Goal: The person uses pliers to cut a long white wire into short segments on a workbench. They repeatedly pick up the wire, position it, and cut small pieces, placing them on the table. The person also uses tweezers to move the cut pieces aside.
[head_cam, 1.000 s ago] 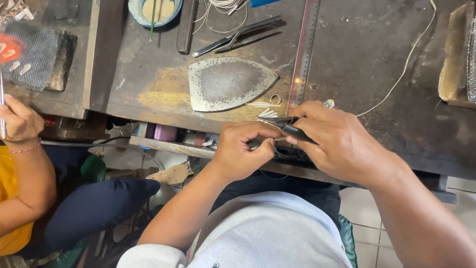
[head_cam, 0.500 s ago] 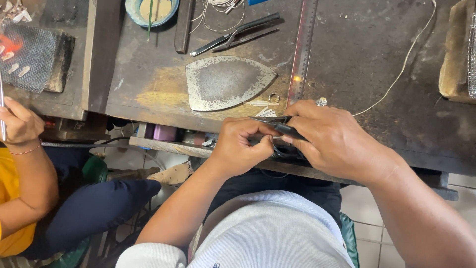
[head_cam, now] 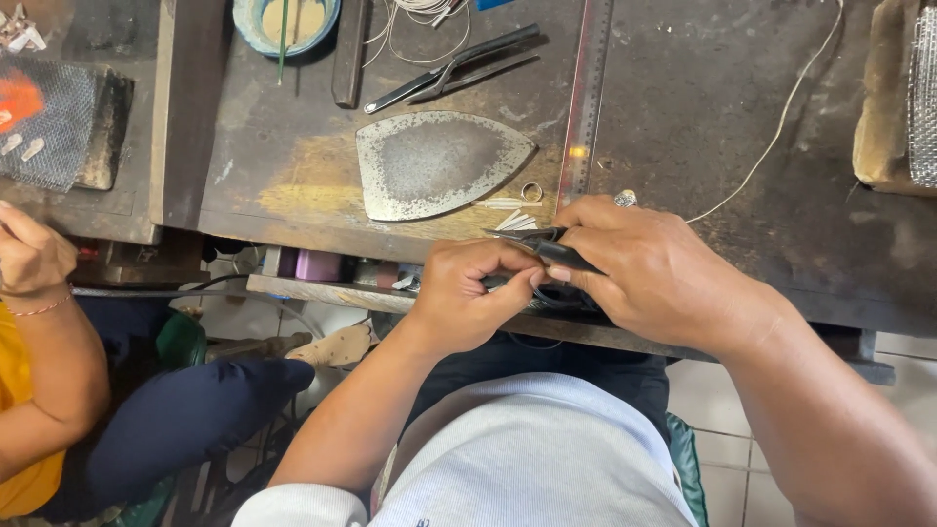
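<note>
A dark, scarred workbench (head_cam: 732, 127) fills the upper part of the view, and the person sits at its near edge with both hands together over it. On the bench lies an iron-shaped metal plate (head_cam: 434, 164), with a long steel ruler (head_cam: 589, 93) running away from the hands beside it, a thin white cord (head_cam: 771, 137) trailing to the right, and dark tongs (head_cam: 454, 66) above the plate.

The right hand (head_cam: 656, 268) is closed around the black handles of a pair of pliers (head_cam: 545, 244), whose tip points left toward the plate's near corner; a ring shows on one finger. The left hand (head_cam: 470, 293) is curled shut just beside it, fingertips pinched at the pliers' lower handle; whether it holds a small piece there cannot be told.

Between plate and pliers lie small white metal strips (head_cam: 512, 213) and a little ring (head_cam: 531, 191). At the far left, another person's hand (head_cam: 34, 256) is loosely closed near a wire mesh pad (head_cam: 49, 117).
</note>
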